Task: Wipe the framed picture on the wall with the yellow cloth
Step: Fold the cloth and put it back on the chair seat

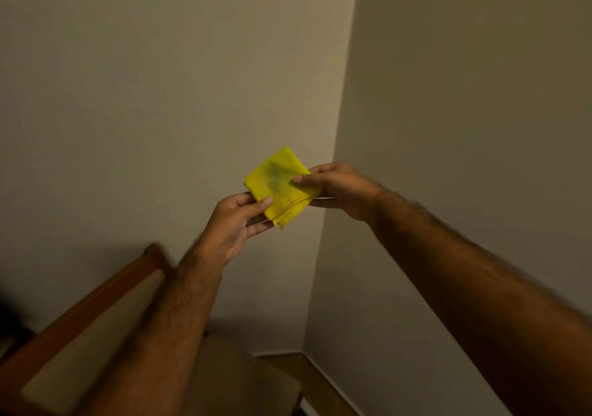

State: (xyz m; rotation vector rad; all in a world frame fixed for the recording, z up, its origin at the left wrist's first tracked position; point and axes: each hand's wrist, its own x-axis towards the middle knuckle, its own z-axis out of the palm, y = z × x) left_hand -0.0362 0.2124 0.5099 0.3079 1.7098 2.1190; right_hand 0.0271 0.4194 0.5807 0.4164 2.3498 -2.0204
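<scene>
A folded yellow cloth (278, 184) with a dark smudge on its upper face is held in front of a bare room corner. My left hand (235, 223) pinches its lower left edge between thumb and fingers. My right hand (336, 188) grips its right edge, thumb on top. No framed picture is in view.
Two plain beige walls meet in a corner (339, 127) just behind the cloth. A wooden chair with a pale cushioned back (96, 316) stands at the lower left, under my left forearm. A strip of wooden floor (307, 374) shows at the bottom of the corner.
</scene>
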